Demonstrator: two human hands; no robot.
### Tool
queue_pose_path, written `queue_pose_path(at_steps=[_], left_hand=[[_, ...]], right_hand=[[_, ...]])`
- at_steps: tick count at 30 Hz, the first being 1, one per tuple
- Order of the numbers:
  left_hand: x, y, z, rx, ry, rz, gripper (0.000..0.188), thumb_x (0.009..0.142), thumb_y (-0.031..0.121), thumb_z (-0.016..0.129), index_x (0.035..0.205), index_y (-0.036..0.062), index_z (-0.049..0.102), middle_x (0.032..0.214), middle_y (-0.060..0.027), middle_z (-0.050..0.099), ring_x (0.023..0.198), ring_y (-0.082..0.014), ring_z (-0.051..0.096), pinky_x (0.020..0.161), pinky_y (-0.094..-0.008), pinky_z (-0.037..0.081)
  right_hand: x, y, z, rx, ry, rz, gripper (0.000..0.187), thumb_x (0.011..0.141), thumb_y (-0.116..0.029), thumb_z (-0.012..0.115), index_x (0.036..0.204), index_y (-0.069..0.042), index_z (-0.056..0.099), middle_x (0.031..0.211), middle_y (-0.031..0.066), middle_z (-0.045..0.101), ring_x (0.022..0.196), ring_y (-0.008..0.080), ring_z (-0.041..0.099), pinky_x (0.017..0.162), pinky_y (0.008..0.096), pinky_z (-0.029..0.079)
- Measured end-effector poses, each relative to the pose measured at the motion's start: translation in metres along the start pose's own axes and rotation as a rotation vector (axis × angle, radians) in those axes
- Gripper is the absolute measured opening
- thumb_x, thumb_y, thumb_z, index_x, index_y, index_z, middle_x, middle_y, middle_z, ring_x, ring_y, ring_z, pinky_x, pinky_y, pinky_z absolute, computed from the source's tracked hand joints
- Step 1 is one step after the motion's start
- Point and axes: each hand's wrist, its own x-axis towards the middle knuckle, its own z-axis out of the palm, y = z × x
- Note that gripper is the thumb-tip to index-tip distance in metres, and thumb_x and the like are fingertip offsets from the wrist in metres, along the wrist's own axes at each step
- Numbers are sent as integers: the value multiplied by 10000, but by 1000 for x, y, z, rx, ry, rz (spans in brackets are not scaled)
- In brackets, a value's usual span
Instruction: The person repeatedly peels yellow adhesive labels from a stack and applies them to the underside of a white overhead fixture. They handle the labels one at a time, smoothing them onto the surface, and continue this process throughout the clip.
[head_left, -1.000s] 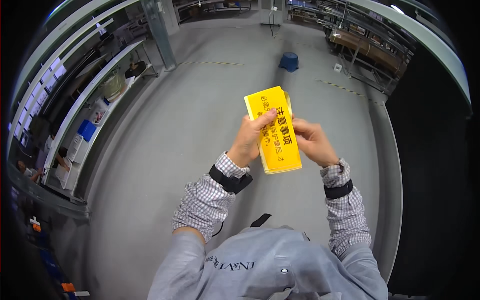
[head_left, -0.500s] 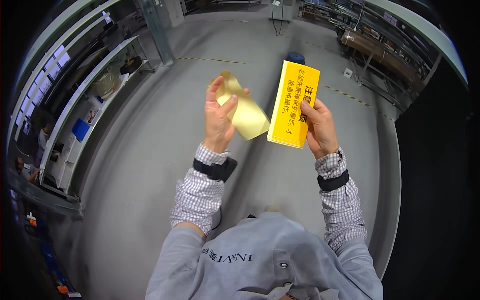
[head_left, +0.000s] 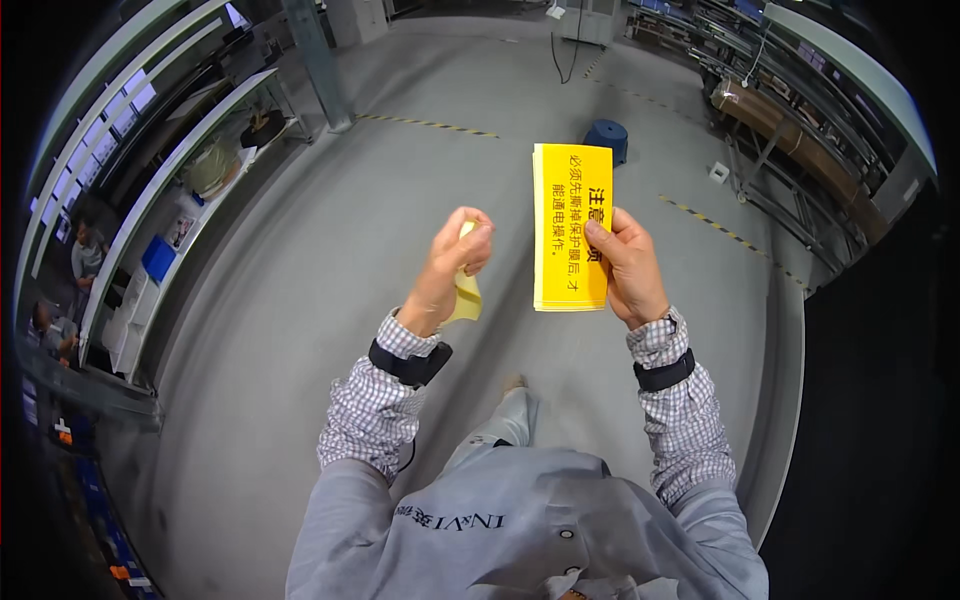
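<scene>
My left hand (head_left: 440, 268) is closed in a fist around a thin, pale yellow sheet of paper (head_left: 465, 299). The sheet is bunched up, and its loose end hangs below the fingers. To the right, my right hand (head_left: 636, 268) grips a small stack of bright yellow printed labels (head_left: 562, 275) by the right edge. Its thumb lies on the printed face, and the other fingers are hidden behind. Black print runs along the top label, and the edges of several layers show at the bottom. The stack and the crumpled sheet are apart.
Beyond the labels stands a blue stool (head_left: 617, 140) on the grey floor (head_left: 290, 300). A long workbench (head_left: 200, 175) with a blue bin (head_left: 160, 258) runs along the left, with people beside it. Metal racks (head_left: 770, 130) stand far right. A black surface (head_left: 870, 420) fills the right side.
My left hand has closed, crumpling the pale sheet that was spread out, and has drawn away from the labels. The label stack has shifted slightly left and down. The floor view has moved as well.
</scene>
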Motion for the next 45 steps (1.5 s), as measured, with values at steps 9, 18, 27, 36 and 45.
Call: queue_pose_path(at_steps=[9, 18, 27, 36, 45], left_hand=[[151, -25, 30, -6, -197, -44, 430, 903, 329, 534, 1179, 1, 504, 688, 24, 470, 569, -54, 378, 491, -197, 298], [242, -62, 80, -244, -293, -224, 470, 854, 262, 619, 1211, 2, 460, 1155, -97, 548, 1037, -191, 551, 880, -326, 461], [280, -55, 89, -79, -378, -250, 418, 855, 92, 539, 1240, 6, 400, 1066, -163, 606, 991, -220, 590, 880, -355, 475], [302, -96, 111, -556, -264, -209, 523, 895, 227, 527, 1325, 35, 299, 1181, -257, 512, 1000, -293, 590, 832, -406, 517], [310, -124, 121, -811, -72, -73, 542, 933, 355, 417, 1342, 25, 287, 1269, -245, 444, 1141, -396, 482, 934, -488, 438]], right_hand=[[116, -52, -58, -201, -23, -40, 159, 894, -76, 532, 1014, 27, 521, 978, 104, 634, 816, 137, 630, 724, 253, 515], [195, -36, -121, -429, 54, -233, 216, 843, -75, 621, 1017, 45, 575, 922, 54, 598, 803, 84, 559, 719, 203, 476], [281, -92, -149, -518, -224, 40, 238, 769, -48, 693, 947, 20, 550, 826, 83, 641, 677, 102, 612, 587, 210, 500], [330, -91, -182, -544, -255, -173, 246, 871, -100, 569, 1063, 47, 615, 862, 69, 646, 739, 84, 586, 604, 191, 451], [355, -55, -186, -425, -127, -356, 213, 896, -110, 540, 1010, 47, 627, 805, 36, 632, 688, 53, 544, 600, 193, 431]])
